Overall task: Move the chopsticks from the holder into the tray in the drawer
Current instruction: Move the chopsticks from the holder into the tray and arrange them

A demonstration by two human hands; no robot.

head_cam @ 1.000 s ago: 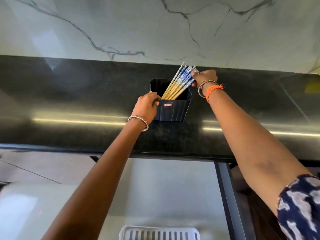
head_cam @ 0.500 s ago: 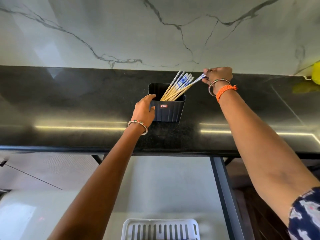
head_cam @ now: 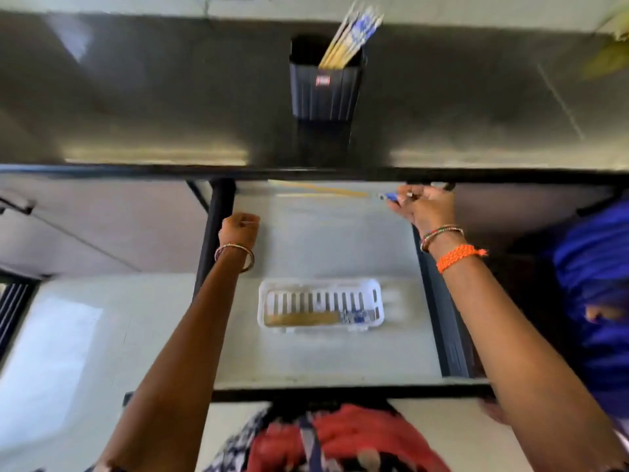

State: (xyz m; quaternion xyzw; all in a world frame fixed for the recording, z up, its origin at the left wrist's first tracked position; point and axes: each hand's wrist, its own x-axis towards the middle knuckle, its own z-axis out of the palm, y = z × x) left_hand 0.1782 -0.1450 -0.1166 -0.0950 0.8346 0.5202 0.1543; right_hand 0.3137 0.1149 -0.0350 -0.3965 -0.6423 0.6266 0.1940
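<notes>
A dark ribbed holder stands on the black counter with several blue-topped chopsticks leaning in it. My right hand is over the open drawer's back right, shut on a chopstick pair that lies level and points left. My left hand hovers closed and empty near the drawer's left rail. A white slotted tray lies in the drawer, holding chopsticks along its front side.
The black counter edge overhangs the back of the drawer. Dark drawer rails run along both sides. A blue cloth hangs at the right. My red and patterned clothing fills the bottom middle. The picture is blurred.
My right hand has pulled a chopstick pair out of the holder and brought it down over the drawer. My left hand has let go of the holder and dropped to the drawer. The view tilted down.
</notes>
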